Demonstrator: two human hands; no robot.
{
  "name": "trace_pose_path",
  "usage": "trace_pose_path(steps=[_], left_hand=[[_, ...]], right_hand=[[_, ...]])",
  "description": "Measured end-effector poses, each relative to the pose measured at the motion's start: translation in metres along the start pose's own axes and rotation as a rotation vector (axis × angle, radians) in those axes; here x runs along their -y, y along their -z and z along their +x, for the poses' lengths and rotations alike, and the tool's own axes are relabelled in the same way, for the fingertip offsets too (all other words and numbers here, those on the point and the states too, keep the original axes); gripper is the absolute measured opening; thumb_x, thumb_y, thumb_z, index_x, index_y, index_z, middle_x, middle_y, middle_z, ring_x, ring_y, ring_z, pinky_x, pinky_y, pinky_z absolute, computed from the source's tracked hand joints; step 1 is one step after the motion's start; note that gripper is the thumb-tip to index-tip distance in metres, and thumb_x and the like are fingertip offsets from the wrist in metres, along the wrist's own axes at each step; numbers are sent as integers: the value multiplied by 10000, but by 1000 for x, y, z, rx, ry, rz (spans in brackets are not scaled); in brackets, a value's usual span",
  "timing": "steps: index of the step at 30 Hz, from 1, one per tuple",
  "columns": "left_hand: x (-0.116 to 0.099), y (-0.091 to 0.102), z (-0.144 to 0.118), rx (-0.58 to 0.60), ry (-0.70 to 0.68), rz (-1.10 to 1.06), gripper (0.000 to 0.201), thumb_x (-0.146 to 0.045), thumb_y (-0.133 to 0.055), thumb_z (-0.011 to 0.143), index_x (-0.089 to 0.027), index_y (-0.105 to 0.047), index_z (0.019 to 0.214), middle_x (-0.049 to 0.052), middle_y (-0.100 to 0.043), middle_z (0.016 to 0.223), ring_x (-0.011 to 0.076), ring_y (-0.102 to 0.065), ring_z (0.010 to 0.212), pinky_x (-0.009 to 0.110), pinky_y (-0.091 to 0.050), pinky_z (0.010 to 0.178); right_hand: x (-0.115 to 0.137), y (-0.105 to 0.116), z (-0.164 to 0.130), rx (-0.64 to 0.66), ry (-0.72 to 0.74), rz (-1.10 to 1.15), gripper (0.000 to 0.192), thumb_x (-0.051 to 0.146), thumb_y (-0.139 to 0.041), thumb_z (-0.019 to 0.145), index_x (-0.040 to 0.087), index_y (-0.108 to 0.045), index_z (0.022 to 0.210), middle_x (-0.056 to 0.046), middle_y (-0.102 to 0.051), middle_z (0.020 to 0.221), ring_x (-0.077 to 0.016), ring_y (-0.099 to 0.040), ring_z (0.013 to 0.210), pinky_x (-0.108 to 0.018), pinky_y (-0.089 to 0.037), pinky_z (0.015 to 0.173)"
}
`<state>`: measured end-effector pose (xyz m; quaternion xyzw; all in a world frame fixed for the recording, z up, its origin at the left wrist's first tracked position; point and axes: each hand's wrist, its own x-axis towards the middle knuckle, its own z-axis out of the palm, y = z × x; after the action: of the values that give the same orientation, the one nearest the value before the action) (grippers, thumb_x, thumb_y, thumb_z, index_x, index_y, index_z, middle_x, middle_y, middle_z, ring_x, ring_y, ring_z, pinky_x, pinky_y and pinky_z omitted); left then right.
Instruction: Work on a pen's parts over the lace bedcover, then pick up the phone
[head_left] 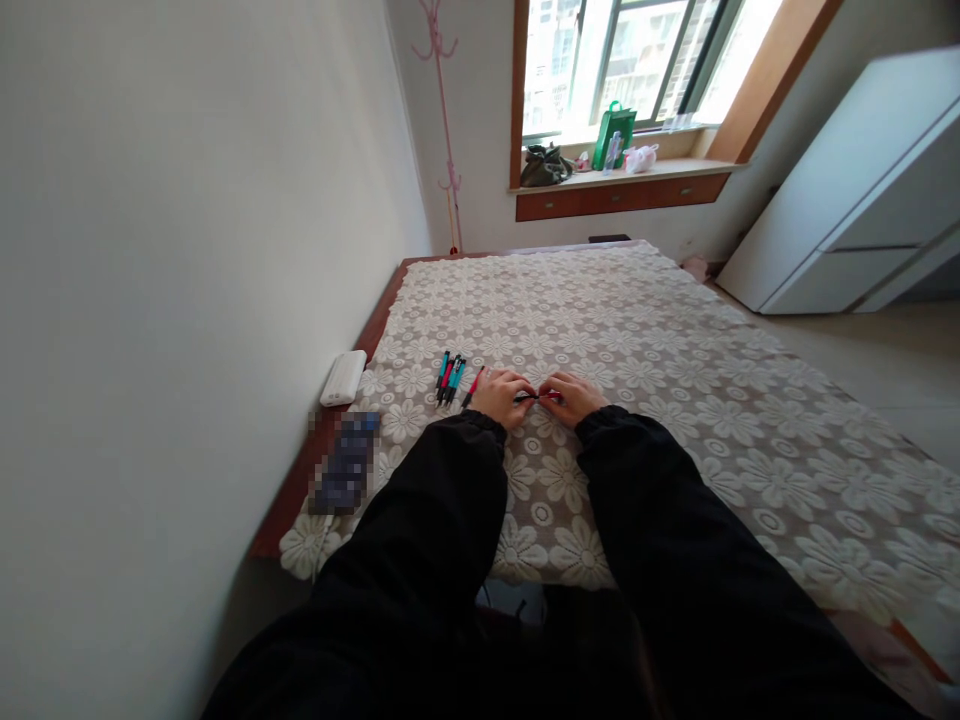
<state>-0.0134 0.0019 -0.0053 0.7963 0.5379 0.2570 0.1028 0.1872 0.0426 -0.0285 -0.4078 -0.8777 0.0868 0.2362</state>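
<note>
Both of my hands meet over the lace tablecloth, fingertips pinched on a small red-and-black pen point(551, 396). My left hand point(504, 396) is closed at its black end, and my right hand point(573, 398) is closed round the red part. The fingers cover much of the pen, so I cannot tell whether it is in one piece. Just left of my left hand lies another red-and-black pen point(472, 390), tilted. Beyond it, several teal and red pens point(451, 379) with black tips lie side by side in a small group.
A white box-shaped device point(344, 378) sits at the table's left edge by the wall. Nearer me is a blurred-out dark flat object point(345, 465). The floral lace tablecloth point(675, 350) spreads over the table. Past its far end stand a pink coat rack point(444, 110) and a window sill with bags.
</note>
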Motion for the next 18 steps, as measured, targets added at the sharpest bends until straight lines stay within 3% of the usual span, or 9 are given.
trace_pose_path(steps=[5, 12, 18], left_hand=[[-1, 0, 1, 2, -52, -18, 160, -345, -658, 888, -302, -749, 1012, -6, -726, 1160, 213, -554, 1216, 496, -135, 1243], [0, -1, 2, -10, -38, -6, 160, -341, -626, 912, -303, -756, 998, 2, -728, 1152, 206, -555, 1201, 470, -207, 1216], [-3, 3, 1, -11, -29, -10, 184, -334, -597, 928, -295, -753, 1017, 1, -743, 1109, 197, -569, 1179, 438, -244, 1196]], right_hand=[[-1, 4, 1, 40, 12, 49, 184, 352, -581, 908, 230, -695, 986, -60, -694, 944, -209, -636, 852, -317, -471, 783], [-1, 4, 1, 15, -40, 42, 157, 357, -590, 891, 236, -690, 883, -55, -702, 890, -208, -641, 825, -311, -469, 745], [-3, 3, 1, 21, -59, 30, 190, 376, -561, 912, 237, -691, 924, -54, -713, 920, -205, -642, 840, -301, -457, 744]])
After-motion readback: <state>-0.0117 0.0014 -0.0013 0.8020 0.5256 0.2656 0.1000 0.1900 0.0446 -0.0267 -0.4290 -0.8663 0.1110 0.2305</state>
